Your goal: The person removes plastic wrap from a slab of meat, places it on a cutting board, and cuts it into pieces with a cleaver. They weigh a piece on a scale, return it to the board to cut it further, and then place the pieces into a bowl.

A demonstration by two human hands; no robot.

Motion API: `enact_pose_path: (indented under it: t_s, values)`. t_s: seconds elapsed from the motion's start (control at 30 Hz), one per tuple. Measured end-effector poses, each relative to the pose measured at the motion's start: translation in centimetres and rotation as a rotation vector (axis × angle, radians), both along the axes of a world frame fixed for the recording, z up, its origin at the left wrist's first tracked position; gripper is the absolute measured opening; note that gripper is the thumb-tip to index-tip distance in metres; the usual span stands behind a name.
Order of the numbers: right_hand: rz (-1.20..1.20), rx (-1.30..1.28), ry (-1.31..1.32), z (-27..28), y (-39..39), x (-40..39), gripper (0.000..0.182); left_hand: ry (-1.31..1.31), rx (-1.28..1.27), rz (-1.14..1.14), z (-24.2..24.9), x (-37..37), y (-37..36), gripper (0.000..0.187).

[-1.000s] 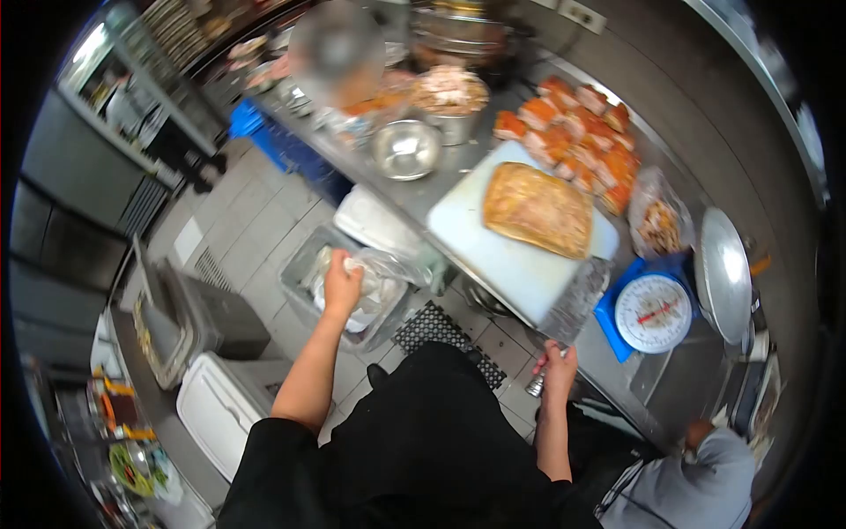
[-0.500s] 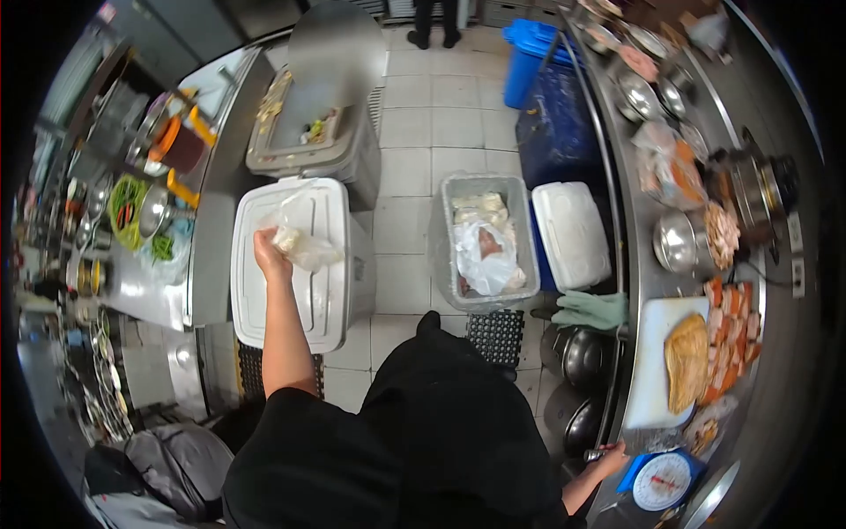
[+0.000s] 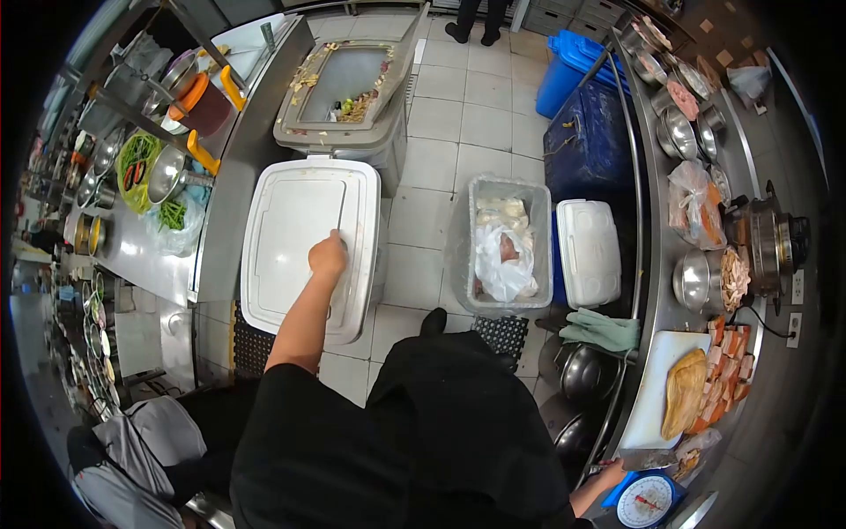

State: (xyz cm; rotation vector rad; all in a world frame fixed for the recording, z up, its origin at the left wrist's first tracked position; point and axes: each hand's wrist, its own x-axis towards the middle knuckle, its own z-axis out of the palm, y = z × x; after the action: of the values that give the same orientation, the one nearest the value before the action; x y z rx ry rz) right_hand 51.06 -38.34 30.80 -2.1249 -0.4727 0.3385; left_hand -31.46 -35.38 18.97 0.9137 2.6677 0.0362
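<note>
My left hand (image 3: 328, 256) is closed over the white lid (image 3: 286, 198) of a large bin, with nothing showing in its fingers. Just beyond that lid stands a grey bin (image 3: 291, 132), its top uncovered and food scraps inside. Low at the right, my right hand (image 3: 608, 477) is at the counter edge, closed around the handle end of what looks like a cleaver (image 3: 649, 459). Its broad blade lies between the white cutting board (image 3: 656, 388) and a blue dial scale (image 3: 645, 501). A browned slab of food (image 3: 685, 394) rests on the board.
A grey tub (image 3: 461, 256) with plastic-bagged food stands on the tiled floor, beside a white-lidded box (image 3: 589, 251). Green gloves (image 3: 601, 329) hang at the right counter. Another person (image 3: 150, 441) is at lower left; someone's legs (image 3: 480, 18) show at the back.
The clear plastic bag with pale contents has left my left hand, which has moved right over the white lid. The grey bin's raised lid has shifted right. My view has shifted slightly.
</note>
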Motion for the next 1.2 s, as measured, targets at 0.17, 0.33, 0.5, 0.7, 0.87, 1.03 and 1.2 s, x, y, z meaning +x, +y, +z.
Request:
enact_pose_path:
  t_s: [0.17,0.33,0.5,0.7,0.87,1.03,1.2]
  values:
    - [-0.044,-0.037,0.032,-0.1,-0.2,1.6,0.020,0.119,-0.027,-0.021,5.1,-2.9,-1.5,0.027]
    - [-0.038,-0.097,0.033,1.9,0.7,-0.4,0.016,0.385,0.115,0.396,17.5,-11.7,-10.0,0.025]
    - [0.008,-0.073,0.057,1.1,0.2,0.9,0.018,0.437,0.544,0.440,17.1,-14.8,-13.3,0.031]
    - [0.081,0.020,0.038,-0.9,-1.3,4.8,0.016,-0.099,0.357,0.157,-2.3,-12.0,-9.2,0.069]
    - [0.075,-0.085,0.123,2.1,-0.3,2.1,0.014,-0.120,0.414,0.106,-1.3,-6.2,-4.4,0.067]
    - [-0.002,-0.071,0.252,1.7,-1.4,2.7,0.024,-0.346,0.586,-0.125,-2.8,2.3,3.3,0.050]
    - [-0.047,-0.005,0.278,3.3,-1.4,-1.2,0.026,-0.635,0.494,-0.526,-1.0,18.5,13.4,0.035]
